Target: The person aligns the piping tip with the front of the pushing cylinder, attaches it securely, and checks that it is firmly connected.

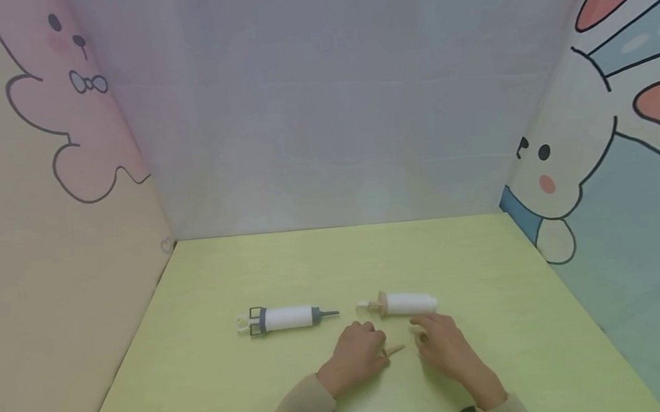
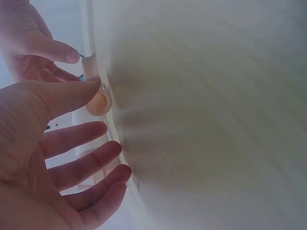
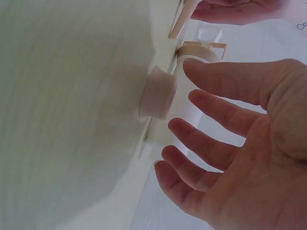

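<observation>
My left hand [image 1: 359, 355] is beside a small beige tapered nozzle [image 1: 395, 349] lying on the table. In the left wrist view its fingers are spread and loosely bent; the thumb is by the nozzle's round hollow end [image 2: 99, 103], and contact is unclear. My right hand [image 1: 449, 350] hovers with spread fingers near a short beige ring-like cap [image 3: 158, 93], apart from it. Behind the right hand lies a white tube with beige fittings [image 1: 411, 303], its plunger end pointing left. Left of it rests a similar white tube with grey fittings [image 1: 288, 318], its thin nozzle pointing right.
The pale yellow-green table [image 1: 216, 389] carries these pieces. A plain light panel [image 1: 324, 105] stands at its far edge. Side panels with a cartoon bear [image 1: 75, 114] and a cartoon rabbit [image 1: 559, 148] flank it.
</observation>
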Available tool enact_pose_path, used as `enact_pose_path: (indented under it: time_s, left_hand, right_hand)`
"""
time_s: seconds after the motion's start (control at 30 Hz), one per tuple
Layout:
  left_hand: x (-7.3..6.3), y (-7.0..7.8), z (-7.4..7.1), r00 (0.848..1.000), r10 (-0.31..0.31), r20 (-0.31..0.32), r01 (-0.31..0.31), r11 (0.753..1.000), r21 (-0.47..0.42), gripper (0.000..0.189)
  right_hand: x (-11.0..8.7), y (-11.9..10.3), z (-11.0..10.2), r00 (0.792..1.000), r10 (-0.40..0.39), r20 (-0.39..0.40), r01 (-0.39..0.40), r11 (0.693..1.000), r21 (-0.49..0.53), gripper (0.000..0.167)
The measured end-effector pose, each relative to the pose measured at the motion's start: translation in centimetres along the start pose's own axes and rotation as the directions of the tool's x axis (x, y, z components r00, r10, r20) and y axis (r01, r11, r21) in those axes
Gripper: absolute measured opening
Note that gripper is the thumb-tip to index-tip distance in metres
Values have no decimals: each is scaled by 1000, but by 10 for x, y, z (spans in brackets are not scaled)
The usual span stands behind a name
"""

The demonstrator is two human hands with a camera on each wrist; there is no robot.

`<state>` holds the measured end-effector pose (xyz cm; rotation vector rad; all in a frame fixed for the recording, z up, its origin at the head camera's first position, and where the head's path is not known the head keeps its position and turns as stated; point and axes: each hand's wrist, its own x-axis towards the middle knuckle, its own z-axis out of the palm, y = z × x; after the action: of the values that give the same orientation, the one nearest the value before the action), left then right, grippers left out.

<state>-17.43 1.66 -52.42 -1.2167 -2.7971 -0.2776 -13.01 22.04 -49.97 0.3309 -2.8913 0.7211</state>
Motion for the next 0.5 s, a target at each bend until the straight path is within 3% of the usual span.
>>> enact_pose_path:
  time_s: [0.27, 0.5]
  left_hand:
    - [4, 3, -2, 1000, 1, 8, -1, 1000, 15, 25]
    - [5, 1, -2, 1000, -10, 7, 11, 1000, -13, 14]
  right_hand:
    - [-8, 9, 2, 998, 64, 9, -64, 998, -1, 43]
    - [-8, 18, 5, 994, 109, 20, -109, 994, -19, 31]
